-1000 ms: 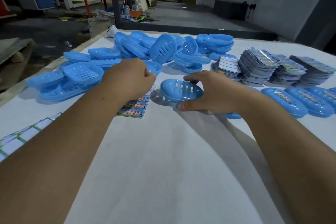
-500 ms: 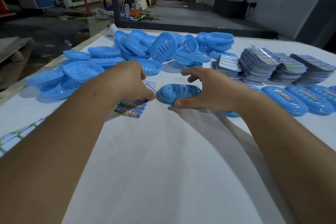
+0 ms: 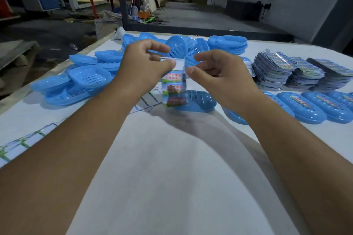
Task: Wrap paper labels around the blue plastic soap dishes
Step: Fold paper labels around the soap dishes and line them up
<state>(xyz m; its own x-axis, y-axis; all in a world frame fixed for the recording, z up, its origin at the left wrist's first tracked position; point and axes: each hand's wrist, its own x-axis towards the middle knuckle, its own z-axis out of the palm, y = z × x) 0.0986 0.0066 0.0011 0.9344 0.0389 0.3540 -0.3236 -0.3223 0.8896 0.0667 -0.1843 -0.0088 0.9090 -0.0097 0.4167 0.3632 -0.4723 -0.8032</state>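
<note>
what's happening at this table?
A person is labelling blue soap dishes. The left hand pinches the top of a paper label, which hangs above a bare dish on the table. The right hand is beside the label, thumb at its edge; whether it grips it is unclear. Labelled dishes lie to the right, label stacks behind them.

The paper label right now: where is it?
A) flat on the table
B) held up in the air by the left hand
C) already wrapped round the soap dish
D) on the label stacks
B: the left hand pinches the paper label by its top, hanging above the soap dish.
</note>
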